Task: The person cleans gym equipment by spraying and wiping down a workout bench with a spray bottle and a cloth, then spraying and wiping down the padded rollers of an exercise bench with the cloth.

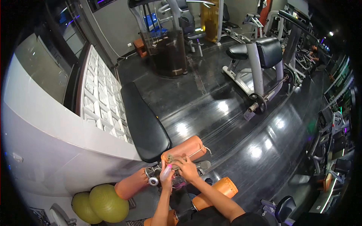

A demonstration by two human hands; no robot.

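Observation:
My left hand [168, 183] is closed around a small translucent bottle [165, 173] with a pink tip, tilted upward. Just right of it, my right hand [187, 170] rests against the orange roller pad [190, 146] of a gym bench, its fingers bent. By its fingertips is a greyish-green patch [170, 158], either a cloth or a mark on the pad; I cannot tell which. A second orange roller pad [132, 184] lies to the left, beside a metal joint with a round knob [153, 181]. Below my right forearm sits another orange pad [222, 187].
The black bench pad [145, 128] stretches away along the white curved wall [71, 147]. Two green exercise balls [108, 203] are at lower left. Ahead stand a weight machine [166, 52] and a padded machine with plates [258, 56]. A person [319, 56] is far right.

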